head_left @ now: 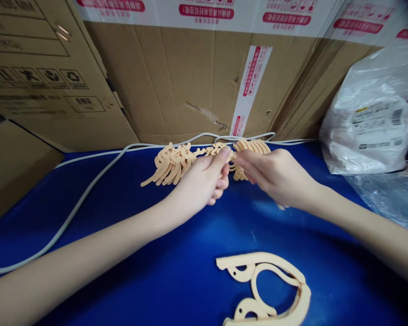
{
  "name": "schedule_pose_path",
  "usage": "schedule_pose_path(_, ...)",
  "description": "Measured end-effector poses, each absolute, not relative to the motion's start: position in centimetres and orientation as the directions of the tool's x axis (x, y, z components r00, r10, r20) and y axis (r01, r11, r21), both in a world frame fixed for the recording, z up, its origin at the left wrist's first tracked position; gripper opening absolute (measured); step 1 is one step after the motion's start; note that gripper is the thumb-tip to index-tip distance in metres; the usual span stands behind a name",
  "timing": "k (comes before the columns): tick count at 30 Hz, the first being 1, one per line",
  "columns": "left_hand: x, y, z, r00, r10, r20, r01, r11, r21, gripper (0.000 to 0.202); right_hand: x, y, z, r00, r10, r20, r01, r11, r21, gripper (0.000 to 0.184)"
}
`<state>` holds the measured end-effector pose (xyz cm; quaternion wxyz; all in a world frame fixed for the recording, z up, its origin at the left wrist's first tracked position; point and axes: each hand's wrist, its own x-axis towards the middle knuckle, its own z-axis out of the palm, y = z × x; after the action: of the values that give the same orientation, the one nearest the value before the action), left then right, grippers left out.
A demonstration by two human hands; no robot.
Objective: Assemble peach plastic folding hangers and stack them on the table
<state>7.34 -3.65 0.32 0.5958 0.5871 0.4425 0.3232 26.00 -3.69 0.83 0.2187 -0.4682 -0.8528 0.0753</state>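
Note:
My left hand (207, 174) and my right hand (275, 174) meet over the far side of the blue surface. Both are closed, pinching a small cream plastic hanger piece (231, 156) between the fingertips; most of it is hidden. Behind and left of my left hand lies a row of curved cream hanger parts (172, 165). Another stack of cream hanger parts (253, 146) sits behind my right hand, partly covered by it. Nearer to me, a cream folding hanger (275, 259) lies folded into a rounded shape, cut off by the bottom edge of the view.
A large cardboard box (177, 81) with red-and-white tape stands along the back, and another printed box (44, 90) at the left. A white cable (88, 192) runs over the blue surface (149, 276). Plastic-wrapped goods (374, 122) rest at the right.

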Motion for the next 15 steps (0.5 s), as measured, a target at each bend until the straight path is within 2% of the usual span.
schedule_pose_path(2, 6.6, -3.0, 0.0, 0.397, 0.912, 0.104, 0.200, -0.197, 0.960, 0.037, 26.6, -2.8, 1.1, -0.354, 0.914, 0.201, 0.654, 0.395, -0.645, 0.044)
schedule_pose_path(3, 6.2, -2.4, 0.0, 0.397, 0.904, 0.157, 0.229, -0.263, 0.937, 0.036, 27.1, -2.1, 1.2, -0.289, 0.938, 0.191, 0.597, 0.332, -0.730, 0.042)
schedule_pose_path(4, 5.6, -1.7, 0.1, 0.397, 0.910, 0.118, 0.265, -0.237, 0.935, 0.035, 27.7, -1.4, 1.2, -0.226, 0.950, 0.217, 0.547, 0.308, -0.778, 0.038)
schedule_pose_path(6, 4.3, 0.0, 0.5, 0.291, 0.956, 0.038, 0.348, -0.143, 0.926, 0.035, 29.0, 0.1, 1.4, -0.141, 0.948, 0.286, 0.551, 0.315, -0.773, 0.035)
schedule_pose_path(8, 3.1, 1.8, 0.8, 0.259, 0.966, 0.022, 0.383, -0.124, 0.915, 0.030, 30.1, 1.1, 1.5, -0.056, 0.919, 0.390, 0.676, 0.323, -0.663, 0.028)
schedule_pose_path(10, 2.1, 3.4, 0.6, 0.236, 0.971, 0.019, 0.447, -0.127, 0.885, 0.024, 30.8, 1.4, 1.5, -0.052, 0.877, 0.478, 0.798, 0.324, -0.508, 0.028)
schedule_pose_path(13, 1.1, 5.0, -0.3, 0.187, 0.976, 0.107, 0.546, -0.194, 0.815, 0.021, 31.3, 0.9, 1.0, -0.185, 0.796, 0.577, 0.910, 0.360, -0.206, 0.029)
schedule_pose_path(15, 0.8, 5.6, -1.2, 0.163, 0.973, 0.166, 0.596, -0.231, 0.769, 0.020, 31.4, 0.3, 0.4, -0.320, 0.730, 0.604, 0.919, 0.394, 0.011, 0.027)
